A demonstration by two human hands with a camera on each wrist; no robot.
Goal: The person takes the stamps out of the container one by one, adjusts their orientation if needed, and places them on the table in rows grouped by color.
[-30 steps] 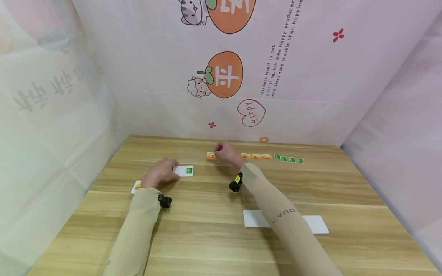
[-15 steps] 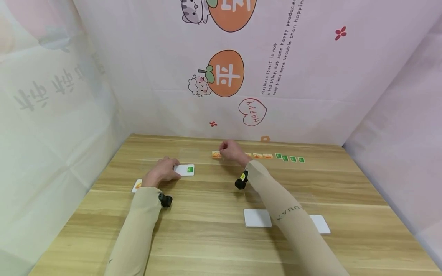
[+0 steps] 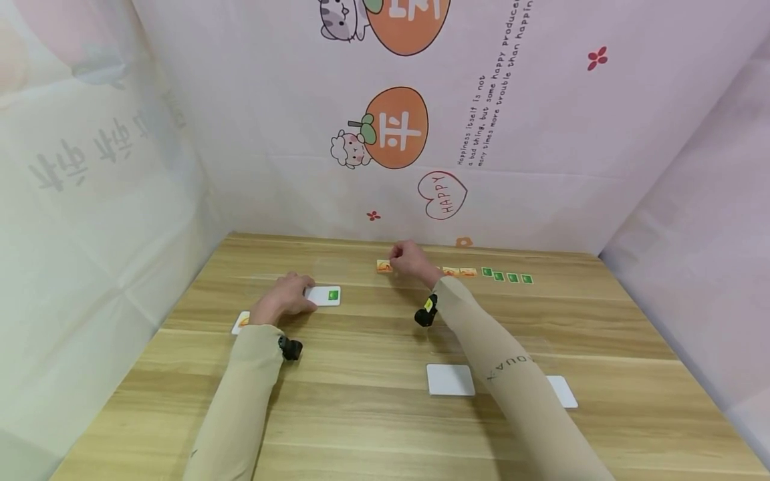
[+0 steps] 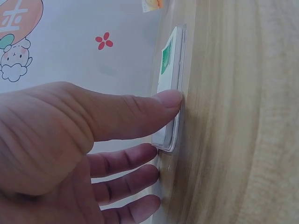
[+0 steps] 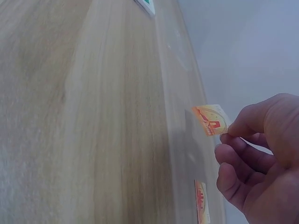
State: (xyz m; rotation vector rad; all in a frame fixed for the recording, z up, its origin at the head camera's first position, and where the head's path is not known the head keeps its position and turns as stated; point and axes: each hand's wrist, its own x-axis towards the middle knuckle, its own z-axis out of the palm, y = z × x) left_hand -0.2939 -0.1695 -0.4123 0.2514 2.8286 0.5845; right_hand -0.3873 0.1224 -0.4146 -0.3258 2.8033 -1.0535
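Note:
My left hand [image 3: 285,296] holds a low white card stack in a clear case [image 4: 169,84] at the left of the table. A small green picture piece [image 3: 333,295] lies on the stack's right part. The thumb presses the near edge, and the other fingers are partly hidden. Near the table's back edge, my right hand [image 3: 412,259] pinches a small orange-and-yellow picture card [image 5: 211,120] between thumb and forefinger, tilted just above the surface. Beneath that hand, another orange card [image 5: 201,201] lies on the table.
Right of my right hand runs a row of orange cards [image 3: 468,272] and several green cards [image 3: 512,278]. A white case with an orange picture [image 3: 242,321] sits by my left wrist. Two blank white cards [image 3: 450,380] lie nearer me. A printed cloth [image 3: 289,200] hangs behind the table.
My right hand has moved a little to the right and slightly away from me, carrying the orange card. The left hand keeps its place on the white card stack.

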